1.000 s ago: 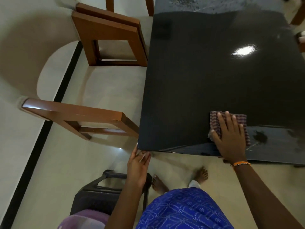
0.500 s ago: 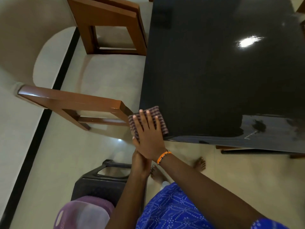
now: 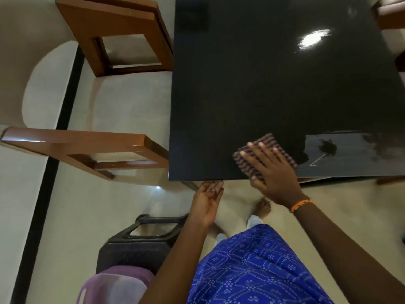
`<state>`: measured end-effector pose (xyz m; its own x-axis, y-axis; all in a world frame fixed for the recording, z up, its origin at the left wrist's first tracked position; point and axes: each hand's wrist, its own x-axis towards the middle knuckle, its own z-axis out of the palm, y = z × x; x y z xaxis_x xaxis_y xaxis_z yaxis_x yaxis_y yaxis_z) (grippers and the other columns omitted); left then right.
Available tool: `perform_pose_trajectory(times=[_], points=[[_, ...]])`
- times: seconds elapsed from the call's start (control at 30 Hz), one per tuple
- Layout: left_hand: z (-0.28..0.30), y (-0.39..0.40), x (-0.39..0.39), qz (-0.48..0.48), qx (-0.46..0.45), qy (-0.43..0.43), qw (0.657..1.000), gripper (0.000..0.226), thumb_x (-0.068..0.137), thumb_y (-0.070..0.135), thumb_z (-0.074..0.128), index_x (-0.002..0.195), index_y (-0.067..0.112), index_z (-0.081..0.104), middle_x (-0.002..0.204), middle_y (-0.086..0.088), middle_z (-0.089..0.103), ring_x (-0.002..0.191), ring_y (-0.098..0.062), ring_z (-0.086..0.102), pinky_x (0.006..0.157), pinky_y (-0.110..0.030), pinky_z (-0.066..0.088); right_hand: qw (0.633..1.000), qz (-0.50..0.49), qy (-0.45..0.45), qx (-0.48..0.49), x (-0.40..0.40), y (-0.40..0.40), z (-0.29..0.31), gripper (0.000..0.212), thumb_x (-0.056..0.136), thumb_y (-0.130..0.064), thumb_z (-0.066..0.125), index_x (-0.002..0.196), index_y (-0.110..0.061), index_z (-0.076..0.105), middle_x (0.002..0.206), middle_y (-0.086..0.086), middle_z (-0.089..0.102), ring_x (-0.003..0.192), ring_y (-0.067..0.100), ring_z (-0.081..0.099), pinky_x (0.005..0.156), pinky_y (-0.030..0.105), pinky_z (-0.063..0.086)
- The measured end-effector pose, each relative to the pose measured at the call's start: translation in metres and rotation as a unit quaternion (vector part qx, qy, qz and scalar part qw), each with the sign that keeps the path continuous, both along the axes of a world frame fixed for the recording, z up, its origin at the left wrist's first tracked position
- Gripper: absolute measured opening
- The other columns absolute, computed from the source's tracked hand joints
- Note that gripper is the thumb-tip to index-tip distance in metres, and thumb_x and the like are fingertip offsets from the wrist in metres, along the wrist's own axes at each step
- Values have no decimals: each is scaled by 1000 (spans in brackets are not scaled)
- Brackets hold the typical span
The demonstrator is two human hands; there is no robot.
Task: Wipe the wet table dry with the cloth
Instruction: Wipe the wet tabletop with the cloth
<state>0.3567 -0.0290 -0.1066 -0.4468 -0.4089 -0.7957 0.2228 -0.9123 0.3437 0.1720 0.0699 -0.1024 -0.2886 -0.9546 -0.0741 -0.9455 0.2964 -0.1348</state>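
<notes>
The table [image 3: 252, 88] has a glossy black top that fills the upper right of the view. A folded checked cloth [image 3: 274, 144] in red and white lies flat on it near the front edge. My right hand [image 3: 272, 172] presses down on the cloth with fingers spread, an orange band at the wrist. My left hand [image 3: 207, 199] hovers just below the table's front edge, palm up and empty, fingers loosely apart. A paler, streaky patch [image 3: 350, 154] shows on the tabletop to the right of the cloth.
Two brown wooden chairs stand left of the table, one near [image 3: 87, 150] and one farther back [image 3: 118, 36]. A dark plastic stool [image 3: 140, 242] and a purple basket [image 3: 114, 286] sit on the beige floor by my feet. Another chair [image 3: 390, 16] is at the far right.
My right hand has slid the cloth right along the front edge, away from the table's front left corner. My left hand has come out from under the right arm, palm open.
</notes>
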Motion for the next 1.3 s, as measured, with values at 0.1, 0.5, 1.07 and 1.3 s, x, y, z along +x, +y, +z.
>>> perform_pose_trajectory(times=[0.1, 0.5, 1.07, 1.3], points=[[0, 8, -14, -48, 11, 17, 999, 37, 91, -14, 26, 103, 5, 55, 113, -11, 59, 116, -25, 52, 99, -38, 40, 994, -108, 3, 15, -44, 46, 5, 72, 82, -39, 35, 149, -36, 11, 158, -2, 14, 146, 20, 14, 116, 39, 7], [-5, 26, -46, -155, 53, 52, 985, 36, 91, -10, 28, 105, 7, 58, 107, -7, 65, 99, -18, 62, 80, -30, 49, 931, -365, -5, -3, -4, 22, 5, 66, 89, -46, 28, 150, -23, 20, 158, 9, 16, 146, 32, 14, 116, 51, 14], [2, 93, -109, -139, -19, 5, 990, 43, 93, -6, 26, 127, 15, 43, 127, -3, 50, 118, -20, 46, 101, -34, 33, 986, -166, 4, -8, -117, 138, -5, 64, 88, -42, 38, 149, -33, 18, 158, -1, 20, 146, 22, 18, 116, 42, 11], [3, 120, -134, -139, -28, 17, 990, 38, 97, 2, 24, 108, 21, 55, 117, 4, 57, 118, -17, 45, 101, -32, 33, 927, -374, -18, 13, -200, 204, 7, 64, 89, -44, 22, 150, -26, 15, 160, 6, 12, 147, 27, 8, 119, 49, 6]])
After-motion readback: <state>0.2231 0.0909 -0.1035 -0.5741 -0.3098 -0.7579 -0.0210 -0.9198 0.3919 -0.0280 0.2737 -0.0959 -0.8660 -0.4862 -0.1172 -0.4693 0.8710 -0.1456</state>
